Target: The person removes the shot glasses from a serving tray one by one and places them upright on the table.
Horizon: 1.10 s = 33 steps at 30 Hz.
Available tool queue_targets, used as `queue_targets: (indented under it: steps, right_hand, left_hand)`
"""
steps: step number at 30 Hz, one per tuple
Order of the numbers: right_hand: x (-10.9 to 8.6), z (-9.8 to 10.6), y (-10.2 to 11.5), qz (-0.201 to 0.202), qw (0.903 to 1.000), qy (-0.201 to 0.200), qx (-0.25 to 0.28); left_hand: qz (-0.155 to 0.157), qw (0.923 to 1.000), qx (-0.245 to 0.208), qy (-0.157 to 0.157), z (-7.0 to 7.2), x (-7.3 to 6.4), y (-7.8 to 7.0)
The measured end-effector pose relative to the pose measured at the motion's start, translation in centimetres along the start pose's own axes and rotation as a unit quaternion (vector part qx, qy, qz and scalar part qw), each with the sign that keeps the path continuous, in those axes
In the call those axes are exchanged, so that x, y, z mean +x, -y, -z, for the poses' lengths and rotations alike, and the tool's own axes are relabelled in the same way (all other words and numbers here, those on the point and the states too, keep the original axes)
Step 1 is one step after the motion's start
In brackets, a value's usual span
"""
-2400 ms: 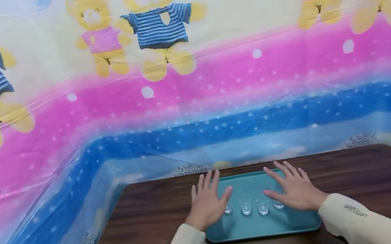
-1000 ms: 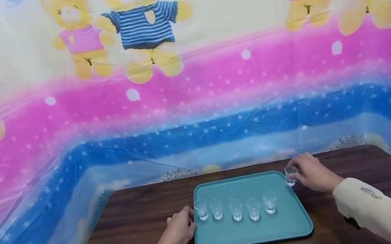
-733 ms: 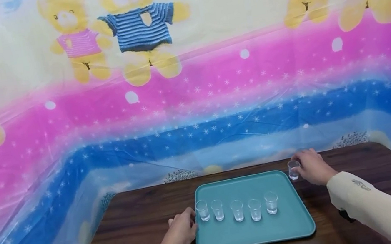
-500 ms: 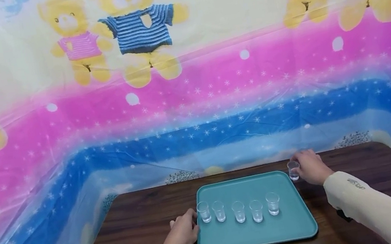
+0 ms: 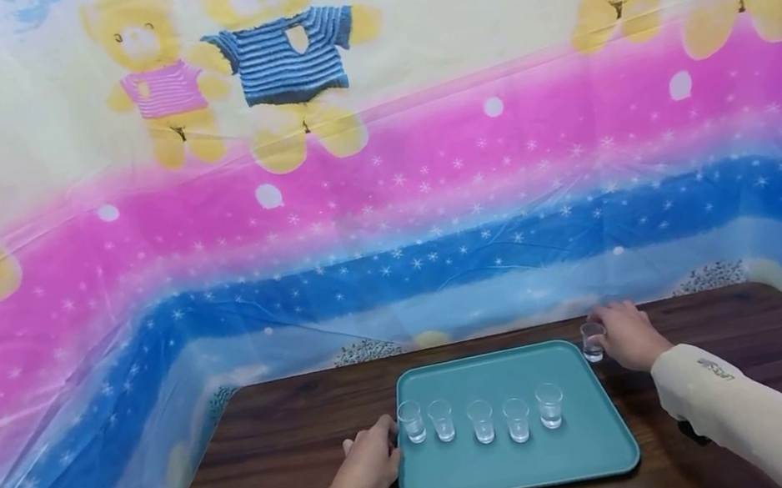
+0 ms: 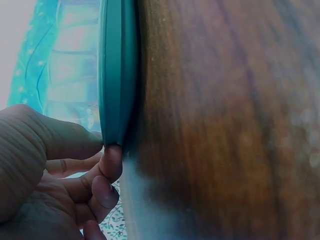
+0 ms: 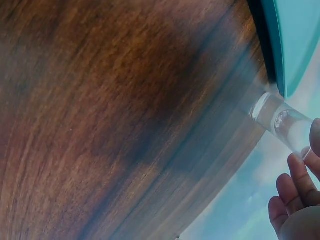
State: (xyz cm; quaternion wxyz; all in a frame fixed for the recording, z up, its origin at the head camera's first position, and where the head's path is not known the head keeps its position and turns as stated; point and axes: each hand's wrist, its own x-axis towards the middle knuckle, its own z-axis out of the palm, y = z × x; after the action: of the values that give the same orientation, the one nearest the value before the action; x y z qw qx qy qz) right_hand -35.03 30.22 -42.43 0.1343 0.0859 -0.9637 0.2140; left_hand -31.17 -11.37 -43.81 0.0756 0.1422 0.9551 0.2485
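My left hand (image 5: 366,462) is at the left edge of a teal tray (image 5: 516,468). In the left wrist view its thumb lies on the upper side of the tray's rim (image 6: 115,70) and a fingertip presses from below, pinching it. My right hand (image 5: 630,336) holds a small clear shot glass (image 5: 592,350) beside the tray's far right corner. That glass stands upright, its base at the wooden tabletop in the right wrist view. Several similar shot glasses (image 5: 482,424) stand in an uneven row across the tray, each with a little clear content at the bottom.
The dark wooden table (image 5: 275,430) carries the tray near its far edge. Behind and around it hangs a curtain (image 5: 439,262) printed with teddy bears and pink and blue bands.
Both hands were spread over the tray at first. The left has moved to the tray's left rim and gripped it; the right now holds a glass off its right side. Lately, both stay nearly still.
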Motion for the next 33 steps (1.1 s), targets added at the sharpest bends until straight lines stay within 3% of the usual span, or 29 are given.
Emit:
queue_targets:
  steps: [10, 18, 33]
  right_hand:
    - [-0.4, 0.0, 0.5, 0.029, 0.9991, 0.000, 0.031]
    - [-1.1, 0.3, 1.5, 0.078, 0.9920, 0.045, 0.087]
    - [-2.4, 0.7, 4.6, 0.124, 0.9768, 0.133, 0.113]
  left_hand:
    - [0.011, 0.9999, 0.002, -0.003, -0.1, 0.0, -0.2]
    - [0.014, 0.9999, 0.004, -0.008, -0.2, -0.1, -0.2]
    - [0.019, 0.9998, 0.002, 0.000, 0.1, 0.1, -0.4]
